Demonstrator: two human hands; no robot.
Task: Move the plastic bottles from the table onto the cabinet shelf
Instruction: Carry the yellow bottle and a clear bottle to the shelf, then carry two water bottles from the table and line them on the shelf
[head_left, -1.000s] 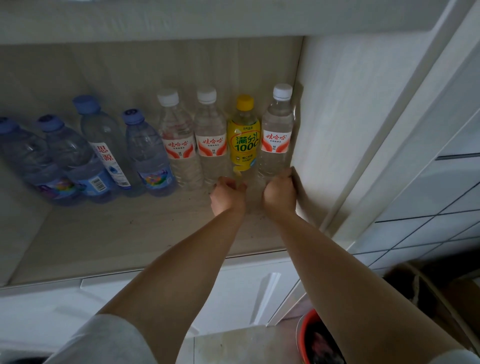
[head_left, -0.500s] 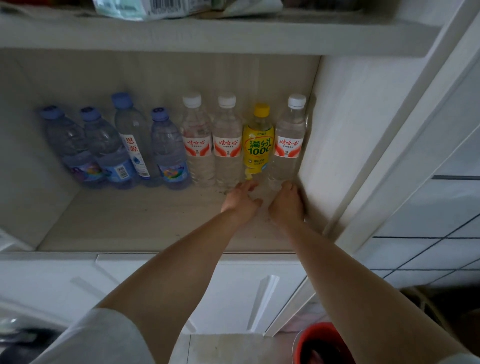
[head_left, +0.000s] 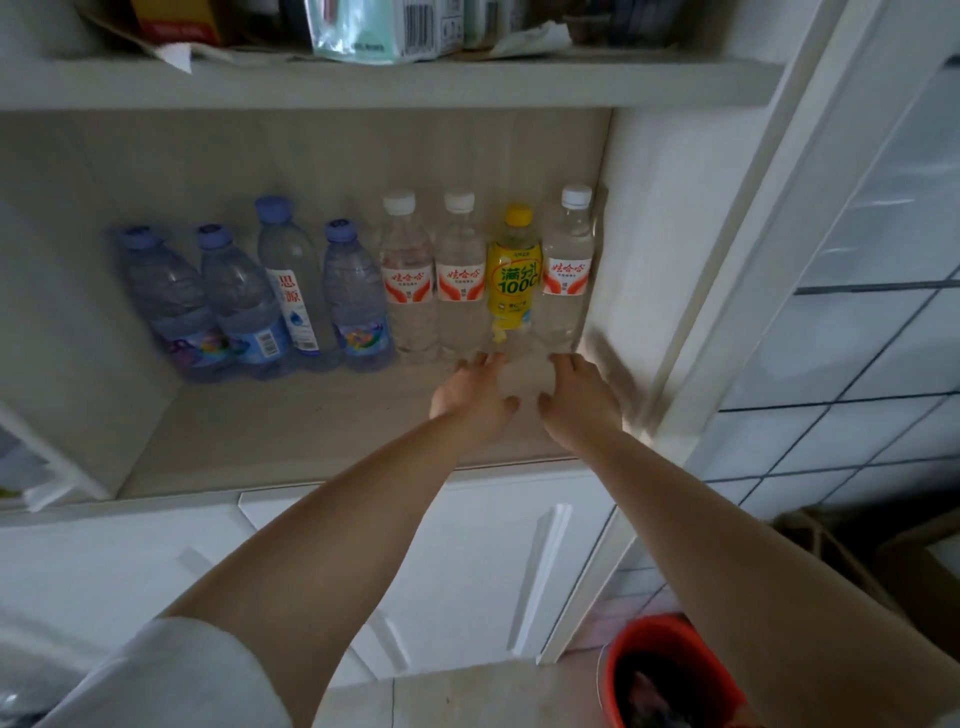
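neither hand grips anything: the left hand (head_left: 475, 397) and the right hand (head_left: 579, 402) both lie over the cabinet shelf (head_left: 291, 431) with fingers loosely spread and empty, the fingertips just short of the bases of the bottles in front of them.

eight plastic bottles stand upright in one row along the back of the shelf. from the left there are four blue-capped bottles (head_left: 249, 296), then two clear white-capped bottles with red labels (head_left: 431, 280), then the yellow bottle (head_left: 513, 270), and last another white-capped bottle (head_left: 567, 270) standing just beside the cabinet's right wall (head_left: 649, 234). the left hand's fingers point toward the gap between the second white-capped bottle and the yellow one; the right hand's fingers reach toward the foot of the end bottle, and whether they touch it i cannot tell.

judging by this, the two bottles at the right end look placed and let go, and the row fills the shelf's back edge up to the wall. the table is not in view, so whether more bottles wait there cannot be told. if any are left, the front of the shelf has bare room for a second row.

the shelf above (head_left: 363, 83) carries boxes and packets, and a red bucket (head_left: 670, 675) sits on the floor at lower right.
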